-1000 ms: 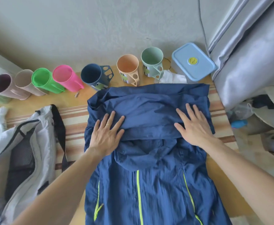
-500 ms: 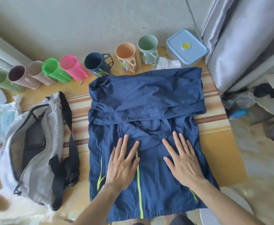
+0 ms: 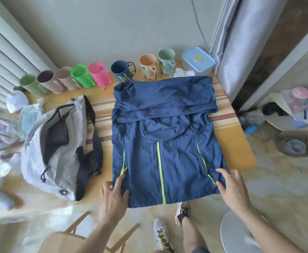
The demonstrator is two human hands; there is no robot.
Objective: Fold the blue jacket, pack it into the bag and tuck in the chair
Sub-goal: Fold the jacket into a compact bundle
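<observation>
Blue nylon jacket with lime zips (image 3: 165, 143) lies flat across the surface's near-right half, top band already folded; left hand (image 3: 113, 195) and right hand (image 3: 231, 187), fingers spread and empty, should pinch both hem corners evenly and carry them toward the far edge.

Wooden table (image 3: 240, 154) with a striped mat (image 3: 102, 114). Blue jacket (image 3: 164, 143) lies flat just ahead of both hands, partly on the mat. Grey bag (image 3: 58, 148) left of the left hand (image 3: 113, 196). Row of cups (image 3: 94, 73) and lidded box (image 3: 197, 60) far beyond the right hand (image 3: 233, 189).
</observation>
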